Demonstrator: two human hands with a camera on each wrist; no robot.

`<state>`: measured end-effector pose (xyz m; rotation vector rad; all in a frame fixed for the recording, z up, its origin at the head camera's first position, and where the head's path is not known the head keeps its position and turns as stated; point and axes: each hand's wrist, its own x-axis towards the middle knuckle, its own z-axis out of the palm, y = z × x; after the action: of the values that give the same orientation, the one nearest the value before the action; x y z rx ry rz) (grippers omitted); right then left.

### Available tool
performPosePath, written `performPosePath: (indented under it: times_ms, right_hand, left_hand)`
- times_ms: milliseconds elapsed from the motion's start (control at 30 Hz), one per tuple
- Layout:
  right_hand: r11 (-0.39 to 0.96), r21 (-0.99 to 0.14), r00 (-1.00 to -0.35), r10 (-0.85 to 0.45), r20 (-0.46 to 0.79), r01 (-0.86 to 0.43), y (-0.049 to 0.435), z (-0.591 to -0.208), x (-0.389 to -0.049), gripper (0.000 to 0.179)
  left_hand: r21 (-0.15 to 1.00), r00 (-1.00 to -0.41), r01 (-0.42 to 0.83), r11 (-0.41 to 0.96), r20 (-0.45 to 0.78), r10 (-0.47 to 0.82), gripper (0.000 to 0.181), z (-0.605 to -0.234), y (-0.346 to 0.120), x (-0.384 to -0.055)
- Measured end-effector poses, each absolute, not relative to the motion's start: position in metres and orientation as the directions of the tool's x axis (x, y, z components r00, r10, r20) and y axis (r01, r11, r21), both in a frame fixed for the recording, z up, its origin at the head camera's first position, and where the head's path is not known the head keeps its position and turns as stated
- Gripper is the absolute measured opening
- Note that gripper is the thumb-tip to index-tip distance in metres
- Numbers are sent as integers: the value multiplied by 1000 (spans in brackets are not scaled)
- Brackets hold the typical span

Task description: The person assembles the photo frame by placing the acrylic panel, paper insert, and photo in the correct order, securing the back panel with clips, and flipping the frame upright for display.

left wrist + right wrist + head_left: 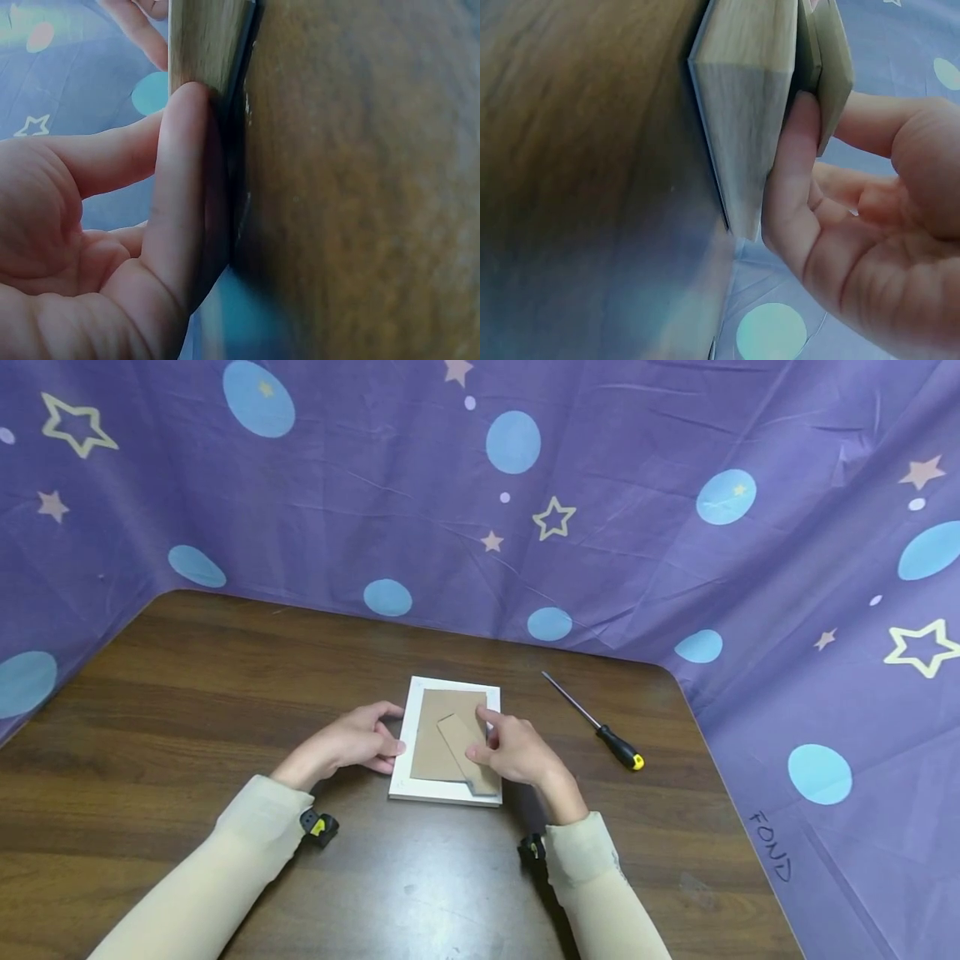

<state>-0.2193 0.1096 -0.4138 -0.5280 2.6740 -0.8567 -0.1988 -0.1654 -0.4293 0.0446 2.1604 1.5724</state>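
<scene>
A picture frame [438, 791] with a white back border and wood-grain sides lies face down on the table. Its brown backing board [442, 700] carries a slanted stand leg [455, 737], which rises from the board in the right wrist view. My left hand [356, 739] grips the frame's left edge, thumb at the border and a finger along the wooden side [199, 45]. On the right, my right hand [521, 750] pinches the stand leg, its thumb on the outer face and a fingertip tucked beneath the panel [836, 79]. The frame's front is hidden.
A screwdriver [618, 747] with a black and yellow handle lies right of the frame, its shaft toward the back. The brown wooden table [225, 693] is bordered by a purple curtain [420, 510] with stars and blue spots. Both wrists wear small black cameras.
</scene>
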Motion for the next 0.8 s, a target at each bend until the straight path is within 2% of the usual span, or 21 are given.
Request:
performPosePath:
  times_ms: [233, 400, 633, 800]
  right_hand:
    - [750, -613, -882, -436, -178, -248, 108, -415, -220, 98]
    - [771, -594, -886, -420, -198, -232, 104, -415, -224, 103]
    - [732, -669, -851, -430, -302, -132, 102, -409, -236, 111]
    - [688, -721, -838, -441, -322, -85, 104, -406, -241, 110]
  left_hand:
    - [905, -891, -240, 352, -349, 290, 72, -430, -167, -198]
    - [906, -889, -230, 355, -344, 303, 72, -430, -166, -198]
    - [906, -892, -233, 355, -344, 294, 71, -428, -165, -198]
    - [904, -890, -232, 358, -346, 296, 72, -427, -165, -198]
